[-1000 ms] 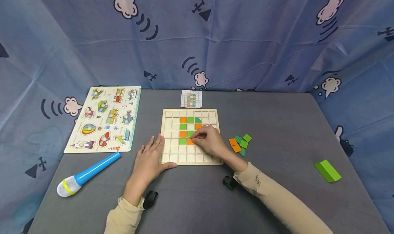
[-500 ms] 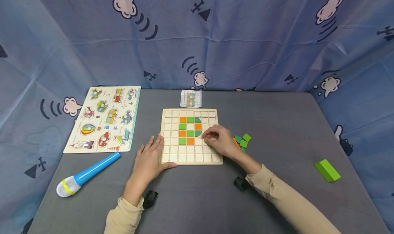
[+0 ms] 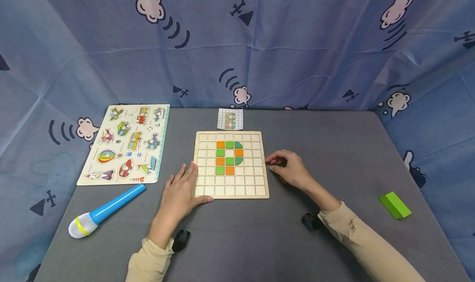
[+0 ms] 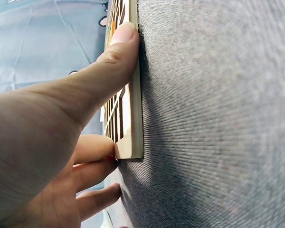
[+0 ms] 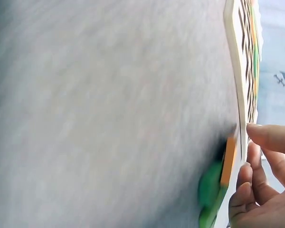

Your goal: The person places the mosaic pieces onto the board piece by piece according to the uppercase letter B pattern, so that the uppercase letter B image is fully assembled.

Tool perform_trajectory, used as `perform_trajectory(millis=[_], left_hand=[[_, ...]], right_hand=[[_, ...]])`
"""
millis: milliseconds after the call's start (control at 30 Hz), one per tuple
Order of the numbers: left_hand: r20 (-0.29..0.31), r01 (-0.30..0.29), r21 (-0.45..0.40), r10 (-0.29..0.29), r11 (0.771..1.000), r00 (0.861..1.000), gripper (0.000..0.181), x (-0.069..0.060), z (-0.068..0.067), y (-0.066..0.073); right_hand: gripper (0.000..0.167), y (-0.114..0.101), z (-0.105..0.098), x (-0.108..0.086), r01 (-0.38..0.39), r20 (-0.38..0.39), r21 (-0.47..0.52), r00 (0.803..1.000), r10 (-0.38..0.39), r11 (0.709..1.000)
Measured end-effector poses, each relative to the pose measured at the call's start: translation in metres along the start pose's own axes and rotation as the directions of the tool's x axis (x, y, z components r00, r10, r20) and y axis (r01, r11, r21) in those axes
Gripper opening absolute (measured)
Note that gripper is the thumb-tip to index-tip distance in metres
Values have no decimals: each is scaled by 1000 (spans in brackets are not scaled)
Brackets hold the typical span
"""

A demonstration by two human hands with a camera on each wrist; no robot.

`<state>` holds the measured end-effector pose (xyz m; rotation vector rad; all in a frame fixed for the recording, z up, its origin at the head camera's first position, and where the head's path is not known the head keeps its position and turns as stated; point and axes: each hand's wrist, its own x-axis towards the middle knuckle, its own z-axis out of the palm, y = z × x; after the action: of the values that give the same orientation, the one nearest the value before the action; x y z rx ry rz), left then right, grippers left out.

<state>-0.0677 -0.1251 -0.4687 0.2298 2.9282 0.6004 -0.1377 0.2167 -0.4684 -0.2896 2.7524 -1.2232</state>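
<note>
A wooden grid board (image 3: 209, 181) lies on the table, with orange, light green and rounded dark green tiles (image 3: 229, 161) set in its cells. My left hand (image 3: 179, 192) rests against it: the straight fingers touch the left edge and the thumb (image 4: 123, 40) lies on the near rim. Just off the board's right side is my right hand (image 3: 291, 169), its fingers loosely bent and nothing visible between them. It covers most of the loose tile pile; an orange tile (image 5: 229, 161) and a blurred green tile (image 5: 210, 185) show close to its fingers in the right wrist view.
Behind the board lies a small pattern card (image 3: 230, 119). To the left are a picture puzzle board (image 3: 128, 137) and a blue toy microphone (image 3: 116, 202). A green block (image 3: 394, 205) lies at the far right. A patterned blue curtain (image 3: 297, 67) hangs behind the table.
My right hand has moved right, from over the board's tiles to the loose pile, uncovering a rounded dark green tile in a cell. The left hand has stayed in place.
</note>
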Motion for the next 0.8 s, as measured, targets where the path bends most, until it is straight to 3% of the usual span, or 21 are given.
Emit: perform_trajectory(millis=[367,800], left_hand=[[7,-3,4,3,1000,1000,112,0,-1,-1],[22,1,1,-1,1000,1000,113,1,1,-2]], right_hand=[[23,17,-28,-11,-26,9,-38,1000,27,999],[26,22,-38,-16,-44,30,-98,998,48,994]])
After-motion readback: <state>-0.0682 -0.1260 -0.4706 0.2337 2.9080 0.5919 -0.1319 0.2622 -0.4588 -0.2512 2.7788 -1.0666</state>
